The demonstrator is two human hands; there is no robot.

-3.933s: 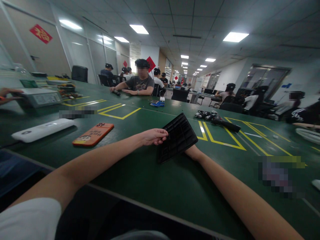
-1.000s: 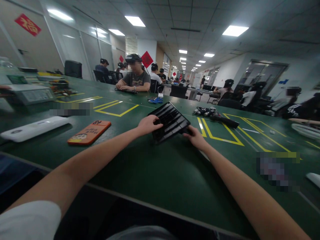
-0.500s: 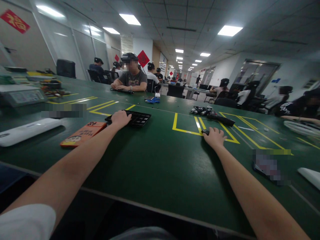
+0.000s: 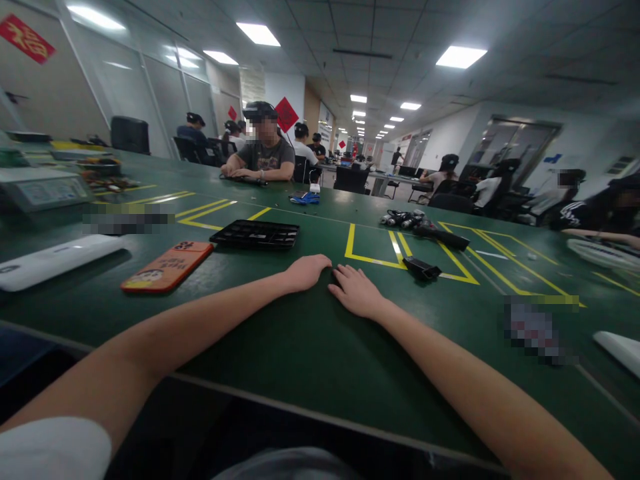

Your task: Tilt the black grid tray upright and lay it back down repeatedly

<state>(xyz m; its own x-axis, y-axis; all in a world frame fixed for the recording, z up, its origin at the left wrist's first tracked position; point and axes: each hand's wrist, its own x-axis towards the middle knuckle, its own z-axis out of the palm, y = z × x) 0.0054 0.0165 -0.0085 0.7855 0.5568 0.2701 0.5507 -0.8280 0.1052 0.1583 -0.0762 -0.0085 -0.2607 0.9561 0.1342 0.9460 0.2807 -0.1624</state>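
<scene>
Close together over the middle of the green table (image 4: 280, 353), my left hand (image 4: 306, 272) and my right hand (image 4: 356, 291) nearly meet at the fingertips. The left one points to the right with its fingers stretched out, partly hidden behind the back of the hand. Fingers on the right hand are extended and a little apart, low over the tabletop. Neither hand shows anything held. Behind and left of the left hand lies a black compartmented tray (image 4: 255, 235). Right of the right hand is a small black box-like part (image 4: 423, 268) on the yellow tape.
An orange phone case (image 4: 167, 268) and a long white device (image 4: 60, 260) lie at left, before a grey box (image 4: 43, 189). Black cabled gear (image 4: 405, 220) and a blurred-out item (image 4: 535, 328) are at right. A person (image 4: 265, 150) sits opposite, near a blue item (image 4: 305, 198).
My left hand has left the black tray and moved right. My right hand has let go of the small black part and moved left. Both objects stay on the table.
</scene>
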